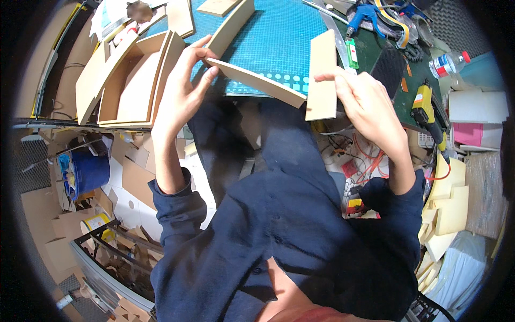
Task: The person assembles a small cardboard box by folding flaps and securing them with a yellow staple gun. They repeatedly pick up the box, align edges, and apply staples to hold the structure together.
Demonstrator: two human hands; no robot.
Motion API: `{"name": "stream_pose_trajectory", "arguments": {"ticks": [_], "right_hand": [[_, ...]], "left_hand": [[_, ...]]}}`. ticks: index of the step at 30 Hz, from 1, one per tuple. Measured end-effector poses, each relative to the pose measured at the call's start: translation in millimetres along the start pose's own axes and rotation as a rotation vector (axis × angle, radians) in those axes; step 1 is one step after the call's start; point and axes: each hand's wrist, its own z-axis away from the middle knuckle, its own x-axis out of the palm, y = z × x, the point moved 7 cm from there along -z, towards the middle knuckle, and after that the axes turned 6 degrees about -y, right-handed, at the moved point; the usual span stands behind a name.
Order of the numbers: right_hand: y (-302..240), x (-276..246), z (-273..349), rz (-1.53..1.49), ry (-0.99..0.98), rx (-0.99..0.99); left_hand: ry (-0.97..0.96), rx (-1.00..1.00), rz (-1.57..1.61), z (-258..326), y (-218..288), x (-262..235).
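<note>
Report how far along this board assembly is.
Done: an open-topped box of the same tan board stands on the bench at left. In hand: the left hand holds a long strip whose end meets a shorter panel held by the right hand. Left: loose boards lie on the green cutting mat.

Two boards met end to end above the cutting mat's (279, 37) near edge, long board (256, 80) left, short board (322, 75) right; open box (137, 80) farther left.
</note>
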Motion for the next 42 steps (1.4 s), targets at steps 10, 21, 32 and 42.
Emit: {"name": "stream_pose_trajectory", "arguments": {"ticks": [10, 21, 32, 42], "right_hand": [[-76.3, -20.0, -80.0, -0.636, -0.246, -0.252], [-152.6, 103.5, -224.8, -0.649, -0.602, -0.219], [-22.4, 75.0, -324.1, 0.788, 0.143, -0.788], [-51.4, 110.2, -368.2, 0.532, -0.562, -0.044]], "left_hand": [[0.453, 0.160, -0.076, 18.5, 73.7, -56.9], [0.682, -0.114, 0.100, 54.4, 10.1, -118.5], [0.317, 0.105, -0.189, 33.9, 70.8, -44.6], [0.105, 0.188, -0.196, 14.5, 64.1, 19.9]]}}
